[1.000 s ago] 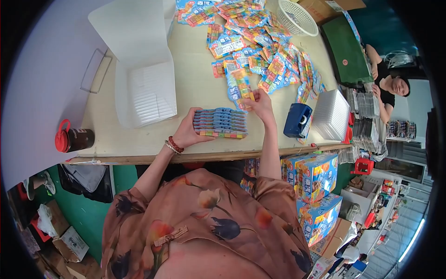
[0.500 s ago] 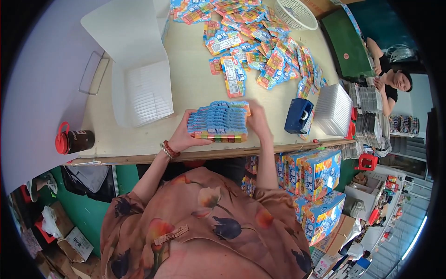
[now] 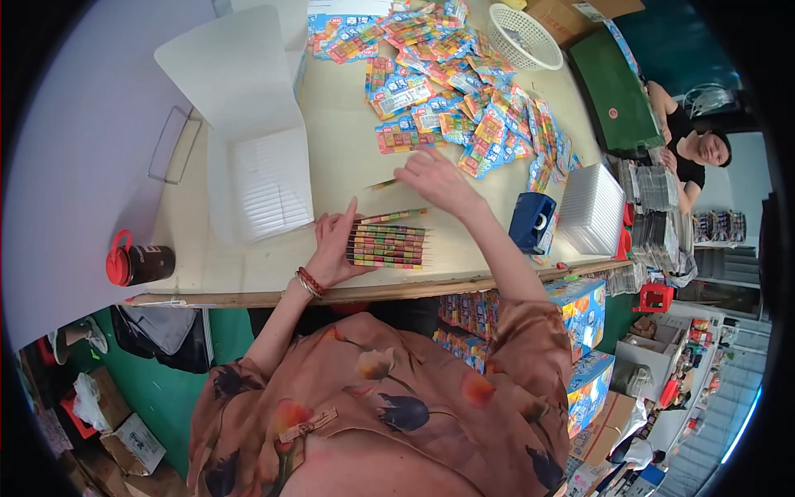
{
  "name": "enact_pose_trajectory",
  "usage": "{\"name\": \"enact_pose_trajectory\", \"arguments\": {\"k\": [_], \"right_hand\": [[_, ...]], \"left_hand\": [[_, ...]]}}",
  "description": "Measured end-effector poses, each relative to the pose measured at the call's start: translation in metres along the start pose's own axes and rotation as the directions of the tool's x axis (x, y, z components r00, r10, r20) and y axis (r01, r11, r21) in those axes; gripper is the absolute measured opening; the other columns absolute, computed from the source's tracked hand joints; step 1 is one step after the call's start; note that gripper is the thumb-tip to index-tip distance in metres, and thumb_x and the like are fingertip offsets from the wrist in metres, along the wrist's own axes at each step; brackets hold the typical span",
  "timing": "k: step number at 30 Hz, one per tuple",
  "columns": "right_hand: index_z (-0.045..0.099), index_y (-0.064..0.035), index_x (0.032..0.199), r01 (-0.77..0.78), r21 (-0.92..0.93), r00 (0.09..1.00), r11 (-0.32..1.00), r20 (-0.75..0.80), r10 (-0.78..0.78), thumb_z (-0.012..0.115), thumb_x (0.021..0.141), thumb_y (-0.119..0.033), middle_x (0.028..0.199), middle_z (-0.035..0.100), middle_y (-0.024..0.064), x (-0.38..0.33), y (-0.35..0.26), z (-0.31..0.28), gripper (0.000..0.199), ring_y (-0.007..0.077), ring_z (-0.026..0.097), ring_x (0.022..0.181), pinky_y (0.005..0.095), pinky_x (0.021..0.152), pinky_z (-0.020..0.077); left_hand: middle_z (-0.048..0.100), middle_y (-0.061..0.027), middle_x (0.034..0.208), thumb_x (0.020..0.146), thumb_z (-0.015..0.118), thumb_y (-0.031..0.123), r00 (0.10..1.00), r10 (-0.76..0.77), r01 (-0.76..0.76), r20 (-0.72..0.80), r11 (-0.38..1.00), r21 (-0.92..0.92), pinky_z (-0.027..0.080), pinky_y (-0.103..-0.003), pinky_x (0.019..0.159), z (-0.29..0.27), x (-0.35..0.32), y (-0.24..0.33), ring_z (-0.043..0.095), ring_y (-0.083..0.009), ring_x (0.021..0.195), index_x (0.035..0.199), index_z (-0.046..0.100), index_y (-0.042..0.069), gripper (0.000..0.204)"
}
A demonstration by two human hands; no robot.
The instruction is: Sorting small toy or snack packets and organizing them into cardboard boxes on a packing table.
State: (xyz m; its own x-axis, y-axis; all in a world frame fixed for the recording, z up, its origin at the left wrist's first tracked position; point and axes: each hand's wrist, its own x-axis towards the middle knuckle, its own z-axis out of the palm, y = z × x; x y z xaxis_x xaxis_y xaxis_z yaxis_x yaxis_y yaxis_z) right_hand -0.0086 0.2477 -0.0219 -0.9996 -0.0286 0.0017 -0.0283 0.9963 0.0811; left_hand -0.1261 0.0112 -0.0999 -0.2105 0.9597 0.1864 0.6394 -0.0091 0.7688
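Pinching a packet [image 3: 382, 185] edge-on, pointing left, right grip [image 3: 437, 178], left grip [image 3: 333, 250] clasping stack [image 3: 389, 246], long axes roughly left-right.

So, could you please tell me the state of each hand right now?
Left hand: holding the left end of a colourful flat-packet stack.
Right hand: closed, pinching one flat packet.

Your right hand [image 3: 439, 180] covers one end of the thin packet [image 3: 381, 184], whose printed face is turned out of sight. The upper edge crops the packet pile [image 3: 414, 87] at twelve o'clock and the cardboard box [image 3: 567, 18] at one. At four, your right sleeve [image 3: 530, 344] partly hides the blue cartons [image 3: 590, 389].
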Motion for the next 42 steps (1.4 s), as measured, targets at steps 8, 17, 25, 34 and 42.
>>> {"name": "enact_pose_trajectory", "arguments": {"k": [8,17,25,34,42], "right_hand": [[0.064,-0.0034,0.089,-0.28,0.667,0.952,0.691,0.288,0.107,0.058,0.088,-0.024,0.074,0.065,0.0115,-0.006,-0.017,-0.006,0.021,0.0307,0.061,0.066,0.0389,0.064,0.0483],[0.054,0.0038,0.109,-0.944,0.327,-0.038,0.052,-0.263,0.964,0.081,0.051,-0.059,0.109,0.057,0.0207,-0.073,0.104,0.077,0.09,0.0351,0.056,0.103,0.0435,0.091,0.0428],[0.059,-0.0005,0.101,-0.451,0.888,0.202,0.086,0.007,0.979,0.072,0.081,-0.021,0.083,0.063,0.0037,-0.071,0.064,0.056,0.031,0.008,0.058,0.07,0.0232,0.057,0.0461],[0.069,-0.0011,0.089,-0.332,0.8,0.905,0.499,0.12,0.409,0.063,0.085,-0.011,0.075,0.067,0.0068,-0.01,-0.029,-0.003,0.012,0.0104,0.059,0.065,0.0257,0.064,0.0483],[0.048,-0.0037,0.132,-0.31,0.947,0.785,-0.085,0.305,0.539,0.031,0.099,-0.048,0.126,0.054,0.0147,-0.069,-0.055,0.038,0.058,0.0191,0.049,0.117,0.0332,0.101,0.0368]], "left_hand": [[0.037,-0.0189,0.128,0.06,0.087,0.028,0.995,0.032,-0.067,-0.093,0.913,-0.403,0.032,-0.04,0.106,0.01,0.012,0.0,0.038,-0.0349,0.121,0.146,0.009,0.002,0.119],[0.04,-0.0162,0.123,0.059,0.088,0.023,0.995,0.073,-0.037,0.06,0.883,-0.467,0.041,-0.034,0.097,0.006,0.024,-0.008,0.046,-0.0271,0.114,0.132,0.031,0.002,0.095],[0.04,-0.0174,0.124,0.058,0.088,0.024,0.991,0.13,-0.121,0.001,0.925,-0.361,0.037,-0.037,0.101,0.002,0.024,-0.012,0.041,-0.0324,0.119,0.129,0.034,0.005,0.091],[0.026,-0.0239,0.14,0.056,0.089,0.035,0.996,0.081,-0.07,0.033,0.964,-0.258,0.024,-0.044,0.109,0.006,0.026,-0.007,0.029,-0.0371,0.13,0.144,-0.009,-0.001,0.136],[0.03,-0.022,0.135,0.057,0.089,0.033,0.996,0.088,-0.082,0.014,0.961,-0.263,0.029,-0.044,0.106,0.009,0.027,-0.011,0.033,-0.0364,0.124,0.144,-0.013,0.001,0.138]]}}
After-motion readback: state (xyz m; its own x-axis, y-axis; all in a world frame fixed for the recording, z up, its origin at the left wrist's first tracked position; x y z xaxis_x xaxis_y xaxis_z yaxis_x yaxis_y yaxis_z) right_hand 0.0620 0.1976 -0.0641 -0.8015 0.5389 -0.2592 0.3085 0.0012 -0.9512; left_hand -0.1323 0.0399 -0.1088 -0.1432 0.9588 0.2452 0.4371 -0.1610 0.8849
